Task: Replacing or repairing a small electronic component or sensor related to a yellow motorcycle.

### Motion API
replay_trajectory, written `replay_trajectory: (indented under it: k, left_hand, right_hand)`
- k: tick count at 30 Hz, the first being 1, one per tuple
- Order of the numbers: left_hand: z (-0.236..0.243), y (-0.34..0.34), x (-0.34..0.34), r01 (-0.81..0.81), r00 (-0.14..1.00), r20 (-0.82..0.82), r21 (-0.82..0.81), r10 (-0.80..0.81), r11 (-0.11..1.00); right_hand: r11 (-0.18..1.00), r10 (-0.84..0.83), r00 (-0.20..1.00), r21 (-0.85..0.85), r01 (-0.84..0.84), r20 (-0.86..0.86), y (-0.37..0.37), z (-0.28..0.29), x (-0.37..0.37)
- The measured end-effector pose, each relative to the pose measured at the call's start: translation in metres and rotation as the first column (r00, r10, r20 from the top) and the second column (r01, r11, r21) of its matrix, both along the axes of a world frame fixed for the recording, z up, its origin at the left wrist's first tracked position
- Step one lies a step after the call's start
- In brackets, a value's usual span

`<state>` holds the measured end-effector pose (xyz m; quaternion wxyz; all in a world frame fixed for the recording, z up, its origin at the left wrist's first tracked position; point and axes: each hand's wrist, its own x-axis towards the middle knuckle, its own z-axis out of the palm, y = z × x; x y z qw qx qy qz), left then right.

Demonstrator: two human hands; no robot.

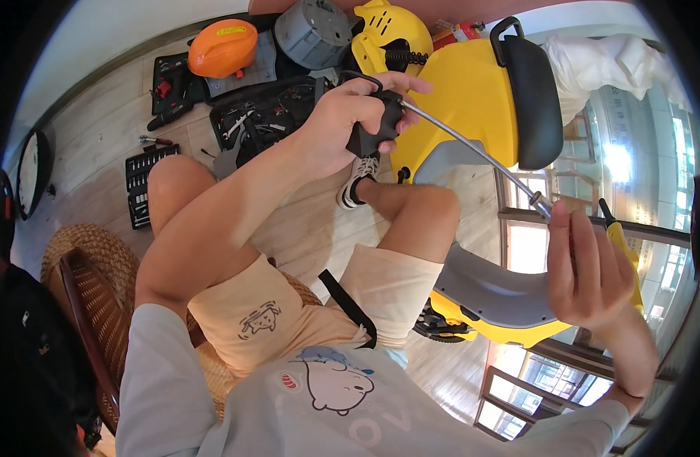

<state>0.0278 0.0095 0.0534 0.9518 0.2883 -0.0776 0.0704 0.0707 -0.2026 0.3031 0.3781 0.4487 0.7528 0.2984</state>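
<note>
My left hand (338, 126) is raised over my knees, its fingers wrapped round a black handle (380, 126). A long thin metal rod (464, 141) slants from that handle toward the lower right and ends in a shiny socket-like tip (542, 204). At that tip, my right hand (589, 270) pinches the metal between thumb and fingers. The inner side of the left-hand grip is partly hidden by the fingers. Behind the rod stands a yellow scooter-like vehicle (471, 99) with a black seat (534, 99). A grey and yellow body part (502, 286) lies beneath my right forearm.
An orange helmet-shaped shell (222, 49), a grey bucket-like housing (313, 34) and an open tool bag (251, 114) are on the wood-look floor. A socket set (139, 186) lies near my left knee. A woven chair (87, 297) stands at left; glass doors (639, 160) at right.
</note>
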Motion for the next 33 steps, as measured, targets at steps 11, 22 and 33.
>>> replay_trajectory:
  k: [11, 22, 33]
  left_hand:
    - [-0.007, -0.003, 0.003, -0.09, 0.99, -0.103, 0.067, 0.097, 0.994]
    - [-0.003, 0.003, 0.001, -0.188, 0.98, -0.043, 0.108, 0.194, 0.976]
    - [-0.001, 0.013, -0.003, -0.306, 0.952, 0.065, 0.277, 0.299, 0.911]
  right_hand:
    - [0.879, -0.425, 0.761, -0.022, 0.476, -0.49, 0.018, -0.011, -0.001]
    - [0.409, -0.312, -0.146, -0.271, 0.871, -0.939, 0.013, -0.019, 0.002]
    - [-0.074, -0.022, -0.901, -0.898, 0.433, -0.432, 0.033, 0.004, 0.026]
